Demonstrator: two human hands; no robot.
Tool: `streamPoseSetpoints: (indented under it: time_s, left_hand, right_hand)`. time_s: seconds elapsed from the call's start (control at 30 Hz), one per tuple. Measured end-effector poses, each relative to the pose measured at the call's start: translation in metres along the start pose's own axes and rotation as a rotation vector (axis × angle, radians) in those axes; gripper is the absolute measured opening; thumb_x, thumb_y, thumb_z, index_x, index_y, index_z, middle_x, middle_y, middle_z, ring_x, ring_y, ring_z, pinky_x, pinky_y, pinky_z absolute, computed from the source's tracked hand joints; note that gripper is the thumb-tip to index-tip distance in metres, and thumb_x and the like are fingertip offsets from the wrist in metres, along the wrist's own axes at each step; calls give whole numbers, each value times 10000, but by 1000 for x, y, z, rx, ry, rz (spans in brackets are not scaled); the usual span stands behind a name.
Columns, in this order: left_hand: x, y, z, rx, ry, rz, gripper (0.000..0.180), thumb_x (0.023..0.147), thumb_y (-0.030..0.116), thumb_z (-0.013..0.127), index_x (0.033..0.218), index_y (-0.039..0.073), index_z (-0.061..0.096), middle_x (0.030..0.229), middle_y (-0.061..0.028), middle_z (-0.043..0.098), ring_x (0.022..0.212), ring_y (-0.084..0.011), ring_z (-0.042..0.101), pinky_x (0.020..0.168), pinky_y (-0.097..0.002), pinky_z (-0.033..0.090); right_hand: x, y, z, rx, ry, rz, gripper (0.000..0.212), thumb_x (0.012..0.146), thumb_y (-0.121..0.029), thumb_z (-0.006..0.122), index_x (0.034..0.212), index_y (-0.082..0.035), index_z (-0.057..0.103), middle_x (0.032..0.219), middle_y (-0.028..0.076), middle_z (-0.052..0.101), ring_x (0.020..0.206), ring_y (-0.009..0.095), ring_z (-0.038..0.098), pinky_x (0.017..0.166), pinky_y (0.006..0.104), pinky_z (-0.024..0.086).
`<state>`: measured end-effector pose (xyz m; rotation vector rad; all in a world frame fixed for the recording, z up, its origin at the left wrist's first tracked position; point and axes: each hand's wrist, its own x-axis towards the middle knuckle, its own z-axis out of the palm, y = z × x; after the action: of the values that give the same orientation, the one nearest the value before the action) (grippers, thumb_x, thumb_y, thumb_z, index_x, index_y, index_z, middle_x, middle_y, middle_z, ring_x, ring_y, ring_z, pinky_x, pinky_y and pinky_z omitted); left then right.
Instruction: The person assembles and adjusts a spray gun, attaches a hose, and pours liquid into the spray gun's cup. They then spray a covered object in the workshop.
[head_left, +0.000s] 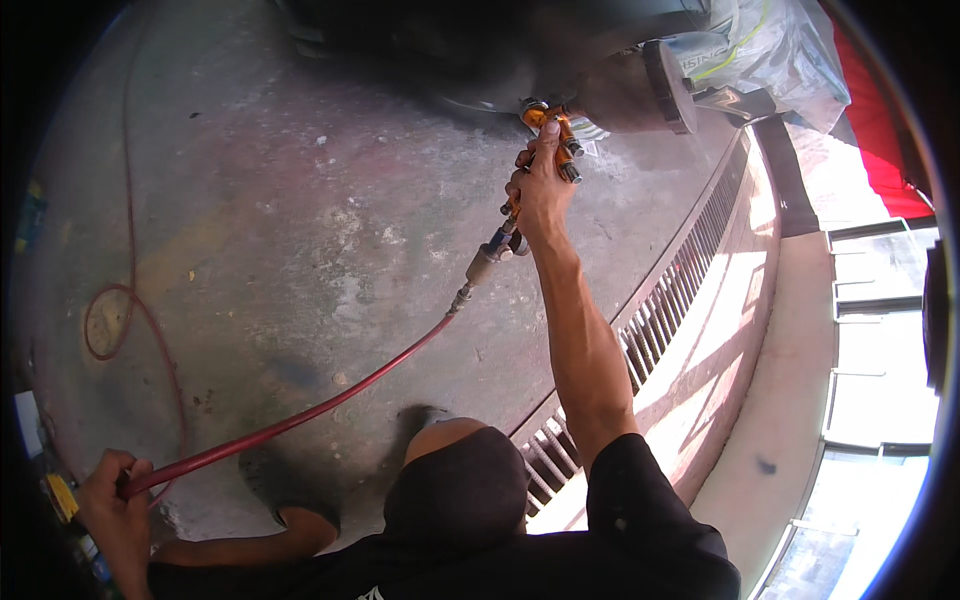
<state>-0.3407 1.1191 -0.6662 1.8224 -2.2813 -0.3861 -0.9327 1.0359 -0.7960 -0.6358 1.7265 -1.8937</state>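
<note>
My right hand [543, 185] grips an orange spray gun [537, 116] by its handle, the arm stretched far forward. A dull, cylindrical paint cup [630, 92] sits on the gun, tipped to the right. Below the handle hangs a small air fitting with a cup-like body [484, 262], joined to a red air hose [330, 402]. That hose sweeps down to the lower left, where my left hand [118, 500] is closed around it. Just ahead of the gun is a dark, glossy panel [480, 50], blurred along its lower edge. The trigger is mostly hidden by my fingers.
More hose lies in a loop [110, 320] on the stained concrete floor [300, 230] at left. A metal drain grate [670, 300] runs along the right. Clear plastic sheeting [770, 60] and red material [880, 130] hang at the upper right, with bright window-like panels [875, 350] below.
</note>
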Motion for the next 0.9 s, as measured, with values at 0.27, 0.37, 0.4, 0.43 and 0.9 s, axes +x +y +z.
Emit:
streamPoseSetpoints:
  time_s: [0.27, 0.37, 0.4, 0.43, 0.9]
  left_hand:
    - [10, 8, 7, 62, -33, 72, 188, 926, 103, 761, 884, 5, 606, 678, -165, 563, 571, -287, 544, 554, -401, 384]
    - [9, 7, 9, 85, -11, 69, 171, 927, 93, 748, 890, 3, 607, 697, -171, 586, 580, -301, 563, 557, -400, 397]
    - [8, 6, 9, 72, -6, 41, 167, 930, 89, 743, 891, 3, 606, 697, -168, 584, 578, -293, 557, 557, -396, 398]
    - [6, 5, 10, 59, -1, 13, 162, 933, 85, 738, 891, 3, 604, 698, -165, 583, 576, -285, 550, 558, -393, 399]
    - [-7, -15, 10, -59, 9, -10, 130, 947, 23, 708, 923, 15, 580, 704, -116, 555, 612, -172, 531, 562, -342, 418]
  right_hand:
    - [30, -11, -41, -46, 219, -89, 570, 1041, -609, 646, 1014, -43, 586, 723, 30, 532, 462, 98, 468, 398, 294, 379]
    - [26, -13, -35, -49, 255, -102, 570, 1047, -603, 641, 1013, -36, 588, 713, 43, 521, 460, 98, 465, 404, 296, 383]
    - [22, -13, -30, -33, 244, -99, 567, 1049, -600, 637, 1007, -37, 587, 710, 39, 518, 459, 97, 464, 403, 295, 383]
    - [19, -14, -24, -17, 233, -95, 564, 1052, -598, 634, 1001, -38, 586, 708, 36, 514, 458, 97, 462, 403, 294, 382]
    - [-28, -41, 61, 42, -186, -95, 549, 1047, -605, 637, 1015, -63, 560, 777, 38, 528, 484, 85, 432, 425, 274, 398]
